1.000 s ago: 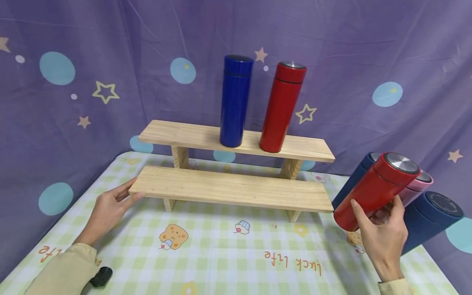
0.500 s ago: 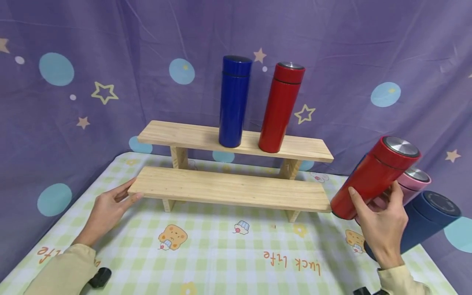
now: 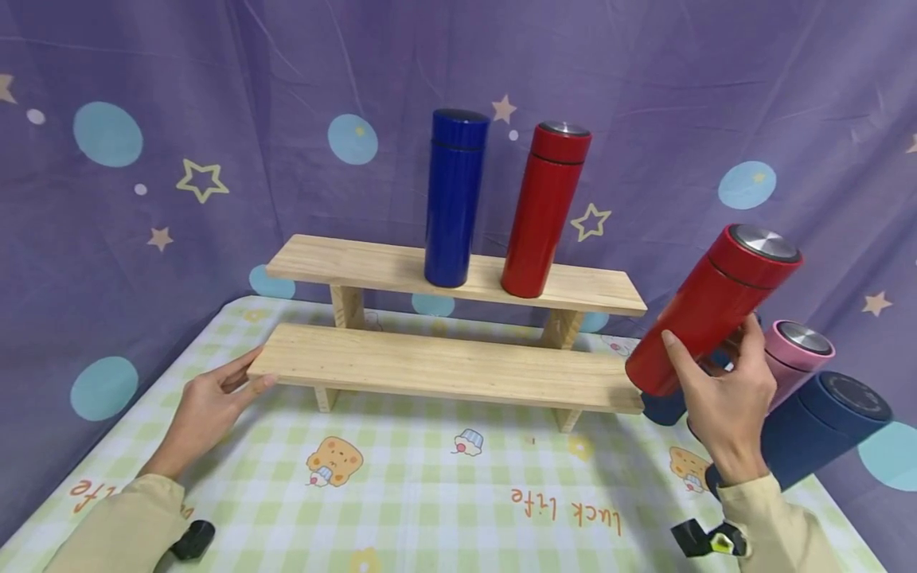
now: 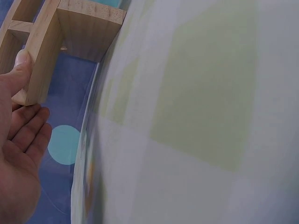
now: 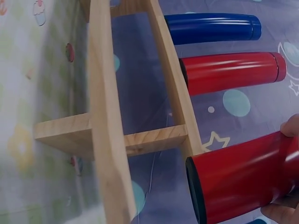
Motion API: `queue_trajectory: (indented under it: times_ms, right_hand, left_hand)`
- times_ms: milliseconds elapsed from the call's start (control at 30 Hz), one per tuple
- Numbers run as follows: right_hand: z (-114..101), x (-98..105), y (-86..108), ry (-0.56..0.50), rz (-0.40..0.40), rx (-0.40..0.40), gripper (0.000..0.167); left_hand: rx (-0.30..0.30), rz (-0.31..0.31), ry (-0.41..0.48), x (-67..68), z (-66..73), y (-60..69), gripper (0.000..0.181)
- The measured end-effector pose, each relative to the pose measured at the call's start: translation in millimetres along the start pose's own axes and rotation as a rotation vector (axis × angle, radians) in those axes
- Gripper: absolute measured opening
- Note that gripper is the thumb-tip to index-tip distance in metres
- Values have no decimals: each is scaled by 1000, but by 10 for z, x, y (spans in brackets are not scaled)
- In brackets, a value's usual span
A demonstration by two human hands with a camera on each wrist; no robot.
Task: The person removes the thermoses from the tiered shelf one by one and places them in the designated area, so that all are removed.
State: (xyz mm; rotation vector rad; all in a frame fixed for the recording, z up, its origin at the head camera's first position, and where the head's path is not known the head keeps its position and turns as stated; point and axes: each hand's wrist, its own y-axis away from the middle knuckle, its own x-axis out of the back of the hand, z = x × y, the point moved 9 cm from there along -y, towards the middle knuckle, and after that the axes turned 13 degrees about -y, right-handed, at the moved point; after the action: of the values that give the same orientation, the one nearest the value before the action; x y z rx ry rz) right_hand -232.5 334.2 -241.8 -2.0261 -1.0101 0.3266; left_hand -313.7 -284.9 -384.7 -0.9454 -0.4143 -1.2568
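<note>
Left hand [image 3: 208, 407] pinches shelf [image 3: 444, 368]; right hand [image 3: 727, 410] grips red bottle [image 3: 709, 306]; pink bottle [image 3: 790, 356] just beside.

L wrist view dim, prob. blurry

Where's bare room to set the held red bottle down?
Free: lower shelf, right of the left hand; upper shelf, left of the blue bottle or, shorter, right of the standing red bottle; tablecloth in front. Crowded: far right, where the pink bottle and dark blue bottles cluster beside the right hand.
</note>
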Motion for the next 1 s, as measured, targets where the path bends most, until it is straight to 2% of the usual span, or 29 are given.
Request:
queue_trajectory:
  times_ms: [267, 567, 1000]
  right_hand:
    - [-69, -137, -105, -25, -14, 9, 71]
    - [-73, -255, -242, -53, -14, -26, 69]
    - [-137, -465, -495, -84, -48, 5, 65]
  left_hand:
    - [-5, 9, -3, 0, 0, 4, 65]
    - [-4, -4, -1, 0, 11, 2, 65]
    - [-2, -2, -8, 2, -2, 3, 65]
